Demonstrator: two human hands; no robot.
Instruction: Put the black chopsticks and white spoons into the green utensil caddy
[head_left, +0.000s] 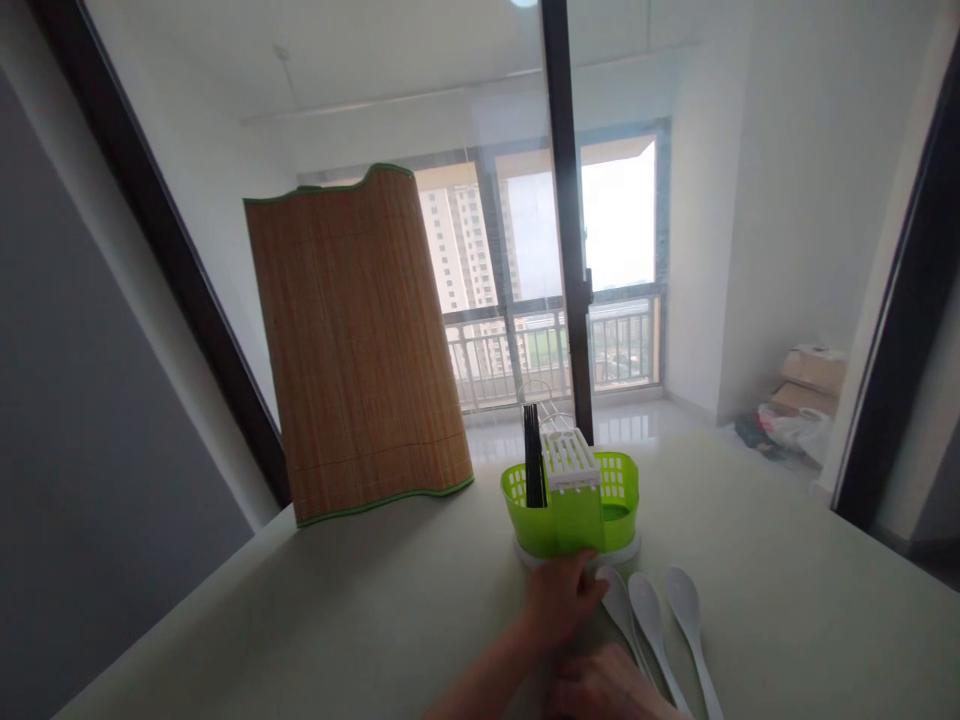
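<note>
A bright green utensil basket point(577, 525) with a white base stands on the table. Black chopsticks point(534, 455) rise from its left side, and a white slotted rack point(571, 460) sits in its middle. My left hand point(559, 595) is at the basket's front base, fingers apart, with one digit against the bowl of the leftmost white spoon point(616, 597). Two more white spoons, a middle one point(649, 605) and a right one point(684, 600), lie beside it. My right hand point(604, 685) is curled low in view near the spoon handles; what it holds, if anything, is hidden.
A partly rolled bamboo mat point(360, 350) with green edging stands upright on the pale table point(360, 600) at left. Behind the table is a dark-framed glass door point(568, 200). Cardboard and bags point(806, 400) lie on the floor at far right.
</note>
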